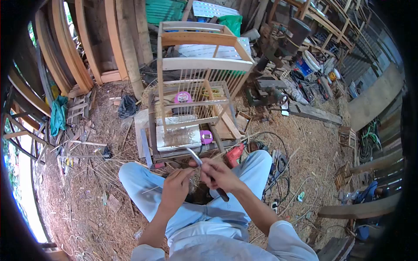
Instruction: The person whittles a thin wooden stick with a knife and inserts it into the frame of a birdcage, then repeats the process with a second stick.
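My right hand [217,175] is closed round a knife; the curved blade [194,156] points up and to the left, and the dark handle end [223,195] sticks out below the hand. Close beside it on the left, my left hand [177,188] pinches a thin pale stick [151,189] that juts out to the left. Both hands are over my lap, nearly touching. In front of them stands a wooden frame with thin rods [207,64] on a low wooden table. A white board [178,138] and a purple tape measure [206,137] lie at its near side.
A red power tool [235,155] with a black cable lies by my right knee. A metal square [145,148] leans at the table's left. Curved wooden pieces [67,52] stand at the back left. Shavings and offcuts cover the ground; buckets [310,65] stand at the back right.
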Action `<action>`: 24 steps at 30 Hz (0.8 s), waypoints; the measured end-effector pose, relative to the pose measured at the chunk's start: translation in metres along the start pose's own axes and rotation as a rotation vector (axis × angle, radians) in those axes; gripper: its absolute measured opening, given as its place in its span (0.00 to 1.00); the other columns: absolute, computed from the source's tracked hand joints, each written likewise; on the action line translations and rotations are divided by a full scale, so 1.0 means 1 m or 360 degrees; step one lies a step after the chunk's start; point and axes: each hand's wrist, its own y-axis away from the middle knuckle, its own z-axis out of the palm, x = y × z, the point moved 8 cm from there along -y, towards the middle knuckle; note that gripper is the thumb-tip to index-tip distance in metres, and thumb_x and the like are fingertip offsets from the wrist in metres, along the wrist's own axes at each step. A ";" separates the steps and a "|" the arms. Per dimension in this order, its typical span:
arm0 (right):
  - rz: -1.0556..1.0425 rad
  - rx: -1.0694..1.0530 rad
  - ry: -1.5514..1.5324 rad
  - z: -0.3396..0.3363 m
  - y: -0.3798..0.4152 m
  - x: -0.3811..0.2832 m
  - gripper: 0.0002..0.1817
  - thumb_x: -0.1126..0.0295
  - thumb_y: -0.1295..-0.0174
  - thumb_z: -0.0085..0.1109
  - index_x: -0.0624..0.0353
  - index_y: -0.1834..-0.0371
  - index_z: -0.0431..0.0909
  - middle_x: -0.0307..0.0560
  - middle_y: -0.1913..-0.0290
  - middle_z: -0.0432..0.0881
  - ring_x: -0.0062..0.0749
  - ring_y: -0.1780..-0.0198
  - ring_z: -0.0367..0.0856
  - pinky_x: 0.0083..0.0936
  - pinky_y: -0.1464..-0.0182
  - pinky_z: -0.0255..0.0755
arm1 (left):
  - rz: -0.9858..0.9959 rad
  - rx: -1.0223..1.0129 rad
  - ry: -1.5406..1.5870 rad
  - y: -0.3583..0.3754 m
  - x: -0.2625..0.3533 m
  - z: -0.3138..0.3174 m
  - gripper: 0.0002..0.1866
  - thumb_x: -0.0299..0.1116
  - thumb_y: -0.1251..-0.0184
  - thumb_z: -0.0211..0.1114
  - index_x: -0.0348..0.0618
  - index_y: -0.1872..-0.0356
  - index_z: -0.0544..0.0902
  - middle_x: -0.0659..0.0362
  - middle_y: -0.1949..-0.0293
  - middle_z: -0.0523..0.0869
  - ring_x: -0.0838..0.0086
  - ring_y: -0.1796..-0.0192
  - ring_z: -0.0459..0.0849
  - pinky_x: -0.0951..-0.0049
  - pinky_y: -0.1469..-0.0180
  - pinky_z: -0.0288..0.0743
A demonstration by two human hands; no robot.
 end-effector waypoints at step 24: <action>-0.0250 -0.0056 0.0095 -0.007 -0.013 0.008 0.16 0.62 0.27 0.47 0.53 0.41 0.73 0.30 0.75 0.69 0.14 0.77 0.65 0.14 0.79 0.58 | -0.0186 -0.0126 0.0088 0.004 -0.023 0.011 0.06 0.24 0.35 0.59 0.40 0.59 0.81 0.51 0.73 0.83 0.61 0.73 0.83 0.65 0.70 0.73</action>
